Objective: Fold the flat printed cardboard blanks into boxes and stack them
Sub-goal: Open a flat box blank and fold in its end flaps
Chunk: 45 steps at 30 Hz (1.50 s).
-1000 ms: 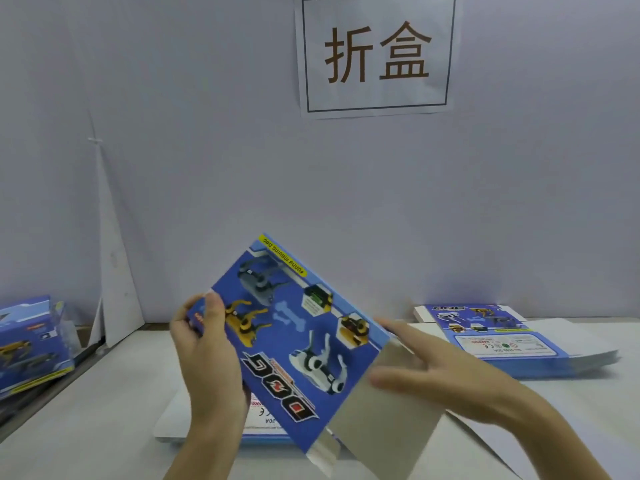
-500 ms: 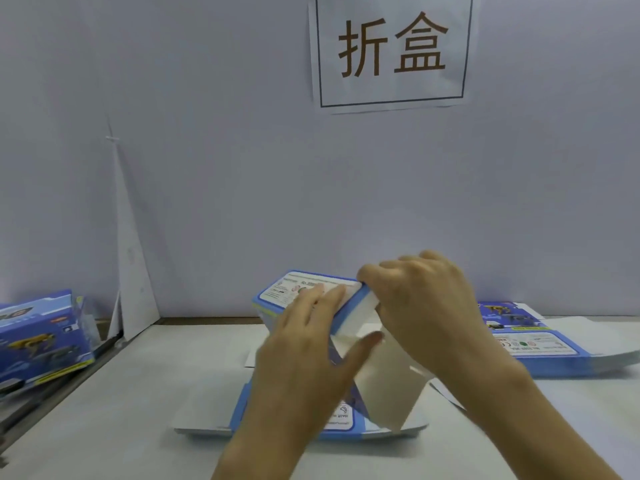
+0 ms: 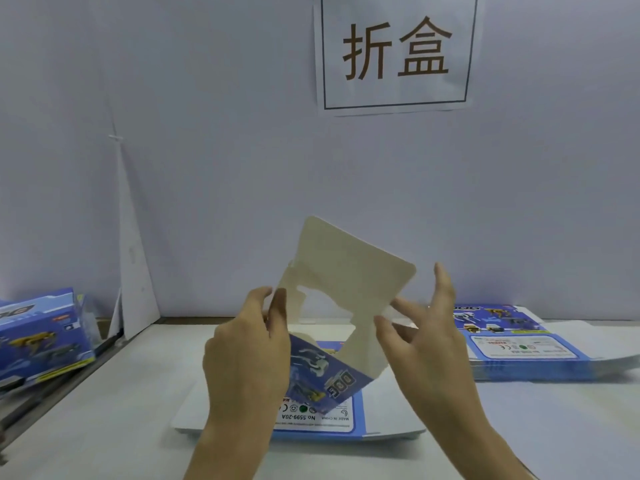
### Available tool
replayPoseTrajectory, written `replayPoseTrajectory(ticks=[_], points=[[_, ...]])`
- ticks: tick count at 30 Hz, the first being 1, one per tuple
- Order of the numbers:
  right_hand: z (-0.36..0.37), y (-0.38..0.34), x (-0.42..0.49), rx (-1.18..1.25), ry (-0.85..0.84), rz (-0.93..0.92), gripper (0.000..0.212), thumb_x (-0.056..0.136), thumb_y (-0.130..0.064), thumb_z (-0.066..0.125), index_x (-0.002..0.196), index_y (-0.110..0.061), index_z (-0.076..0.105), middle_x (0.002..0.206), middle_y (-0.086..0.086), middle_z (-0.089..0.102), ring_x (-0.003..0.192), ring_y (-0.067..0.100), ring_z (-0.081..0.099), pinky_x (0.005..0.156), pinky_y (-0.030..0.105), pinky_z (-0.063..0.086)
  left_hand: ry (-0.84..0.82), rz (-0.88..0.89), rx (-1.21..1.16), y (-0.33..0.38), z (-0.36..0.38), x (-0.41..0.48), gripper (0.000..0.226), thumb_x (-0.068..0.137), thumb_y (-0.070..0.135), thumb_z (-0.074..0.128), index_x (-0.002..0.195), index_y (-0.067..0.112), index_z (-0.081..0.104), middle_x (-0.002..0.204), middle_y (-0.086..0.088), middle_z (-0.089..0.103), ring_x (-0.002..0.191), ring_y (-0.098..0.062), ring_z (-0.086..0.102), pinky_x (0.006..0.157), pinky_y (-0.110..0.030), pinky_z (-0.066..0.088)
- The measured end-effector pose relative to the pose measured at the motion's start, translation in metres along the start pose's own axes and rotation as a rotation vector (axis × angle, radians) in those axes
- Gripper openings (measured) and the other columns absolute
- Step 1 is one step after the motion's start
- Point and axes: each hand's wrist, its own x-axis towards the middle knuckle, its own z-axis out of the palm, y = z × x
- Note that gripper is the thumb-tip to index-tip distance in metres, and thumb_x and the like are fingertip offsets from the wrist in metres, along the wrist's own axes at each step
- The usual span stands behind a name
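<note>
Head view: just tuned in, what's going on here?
A person is folding one cardboard blank above the table. The left hand grips its blue printed side; the right hand, fingers straight, is at the edge of its raised grey flap. More flat blanks lie underneath and to the right, folded boxes at far left.

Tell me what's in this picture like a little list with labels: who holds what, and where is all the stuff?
Held thing: blue printed cardboard blank, partly opened, its plain beige flap sticking up
Left hand: grips the blank's left edge
Right hand: fingers spread, at the flap's right edge
Under the hands: flat blanks on the white table
Right side: pile of flat blue blanks
Left side: folded blue boxes
Wall: white paper sign
</note>
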Motion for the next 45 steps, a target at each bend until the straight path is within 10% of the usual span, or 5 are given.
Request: replayPoseTrajectory(ticks=[5, 17, 26, 38, 45], points=[[-0.016, -0.007, 0.026, 0.013, -0.078, 0.022, 0.017, 0.077, -0.02, 0.076, 0.087, -0.021, 0.062, 0.088, -0.009, 0.072, 0.077, -0.005, 0.067, 0.066, 0.014, 0.05, -0.151, -0.086, -0.154, -0.004, 0.002, 0.002, 0.062, 0.074, 0.071, 0.017, 0.095, 0.028, 0.057, 0.072, 0.012, 0.062, 0.058, -0.003, 0.056, 0.048, -0.01, 0.037], [-0.023, 0.036, 0.046, 0.853, -0.322, 0.891, 0.025, 0.06, -0.011, 0.079, 0.061, -0.007, 0.054, 0.046, 0.002, 0.045, 0.034, 0.012, 0.046, 0.03, 0.017, 0.036, -0.606, -1.121, -1.345, -0.043, 0.002, 0.023, 0.015, 0.072, 0.004, 0.061, 0.084, -0.005, 0.062, 0.071, -0.02, 0.07, 0.047, -0.021, 0.065, 0.038, -0.023, 0.053], [-0.024, 0.051, 0.047, 1.119, -0.535, 1.09, 0.031, 0.058, -0.009, 0.078, 0.083, 0.007, 0.069, 0.077, 0.02, 0.068, 0.035, 0.012, 0.047, 0.025, 0.02, 0.034, -0.752, -1.199, -1.478, -0.052, 0.016, 0.02, 0.036, 0.071, 0.013, 0.059, 0.102, -0.004, 0.064, 0.074, -0.019, 0.07, 0.043, -0.016, 0.062, 0.034, -0.02, 0.049], [-0.013, 0.025, 0.032, 0.929, -0.344, 0.761, 0.028, 0.072, -0.015, 0.068, 0.092, 0.003, 0.059, 0.063, 0.015, 0.064, 0.047, 0.017, 0.06, 0.042, 0.024, 0.053, -0.442, -0.096, -0.767, -0.021, 0.062, -0.029, 0.126, 0.045, 0.069, 0.075, 0.144, 0.052, 0.0, 0.136, 0.029, 0.035, 0.123, 0.007, 0.042, 0.093, -0.021, 0.048], [-0.027, 0.002, 0.056, -0.095, -0.174, 0.185, 0.048, 0.077, -0.054, 0.067, 0.105, -0.016, 0.057, 0.094, -0.002, 0.063, 0.079, 0.013, 0.065, 0.06, 0.025, 0.049, -0.399, -0.06, -0.477, -0.024, 0.081, -0.037, 0.141, 0.031, 0.086, 0.066, 0.127, 0.061, -0.034, 0.128, 0.029, 0.011, 0.132, -0.015, 0.029, 0.104, -0.038, 0.038]])
